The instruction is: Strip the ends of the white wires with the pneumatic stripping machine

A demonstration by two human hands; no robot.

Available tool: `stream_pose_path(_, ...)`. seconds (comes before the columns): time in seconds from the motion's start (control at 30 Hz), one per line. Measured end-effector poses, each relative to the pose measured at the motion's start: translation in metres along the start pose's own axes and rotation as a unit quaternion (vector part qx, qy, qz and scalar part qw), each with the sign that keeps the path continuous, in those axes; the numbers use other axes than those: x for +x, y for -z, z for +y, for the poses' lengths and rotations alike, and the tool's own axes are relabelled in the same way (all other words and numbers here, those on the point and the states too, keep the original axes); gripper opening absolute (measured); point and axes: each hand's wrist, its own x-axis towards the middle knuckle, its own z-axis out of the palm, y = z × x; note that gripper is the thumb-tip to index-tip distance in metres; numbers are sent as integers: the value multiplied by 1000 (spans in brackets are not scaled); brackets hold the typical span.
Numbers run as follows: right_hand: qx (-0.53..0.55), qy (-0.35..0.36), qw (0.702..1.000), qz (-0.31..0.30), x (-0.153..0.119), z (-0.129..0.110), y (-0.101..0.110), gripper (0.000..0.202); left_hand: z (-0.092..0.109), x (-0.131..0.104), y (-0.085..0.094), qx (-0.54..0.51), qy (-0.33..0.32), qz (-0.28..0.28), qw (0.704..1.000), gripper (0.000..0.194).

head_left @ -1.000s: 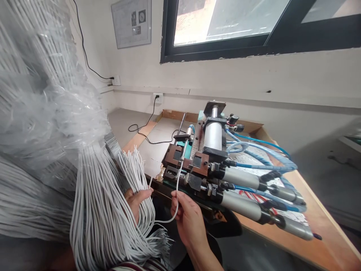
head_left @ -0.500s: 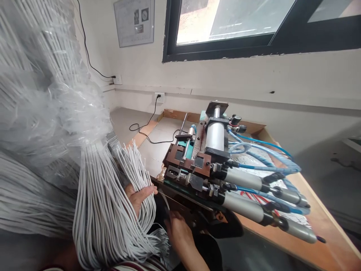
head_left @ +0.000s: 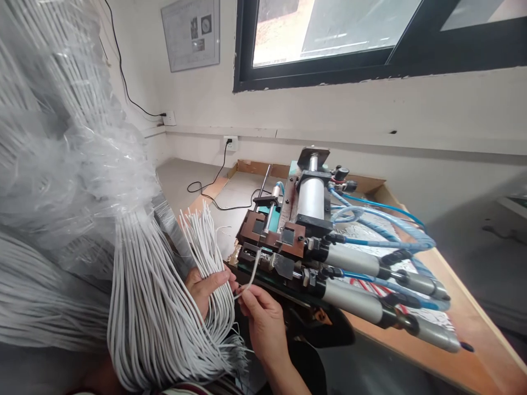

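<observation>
My left hand [head_left: 206, 286] is closed around a bundle of white cables [head_left: 205, 241], its thumb across the front and the cut ends fanning upward. Between the thumb and fingers of my right hand [head_left: 263, 318] is a single white cable [head_left: 256, 270], whose free end points up toward the jaws of a pneumatic machine [head_left: 263, 253]. Whether that tip is inside the jaws or just in front of them I cannot tell. A thick hank of the same cables [head_left: 152, 302] hangs in front of my lap, its lower ends curling beside my right wrist.
Clear plastic wrap [head_left: 111, 170] binds more cable bundles at the left. Air cylinders [head_left: 354, 304] and blue hoses [head_left: 382, 241] stick out to the right over a wooden-edged bench [head_left: 473, 329]. A black power cord [head_left: 225, 164] runs to a wall socket [head_left: 231, 144].
My right hand has risen from beside the lower cable ends to the front of the machine, bringing the single cable up with it. The left hand's bundle has shifted slightly right.
</observation>
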Motion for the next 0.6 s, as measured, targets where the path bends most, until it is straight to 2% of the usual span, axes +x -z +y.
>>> stream_pose_path(0.1, 92, -31, 993, 68, 5, -6, -3, 17, 3, -1, -5, -44, 1, -51, 998, 22)
stream_pose_path(0.23, 179, -65, 976, 108, 13, -18, -6, 17, 3, -1, -9, -76, 4, -72, 994, 22)
stream_pose_path(0.47, 231, -116, 962, 83, 19, -24, -6, 17, 0, 3, -10, -56, -12, -83, 995, 20)
stream_pose_path(0.6, 260, -149, 951, 76, 24, -28, -7, 20, -1, 3, -13, -61, -14, -70, 996, 20)
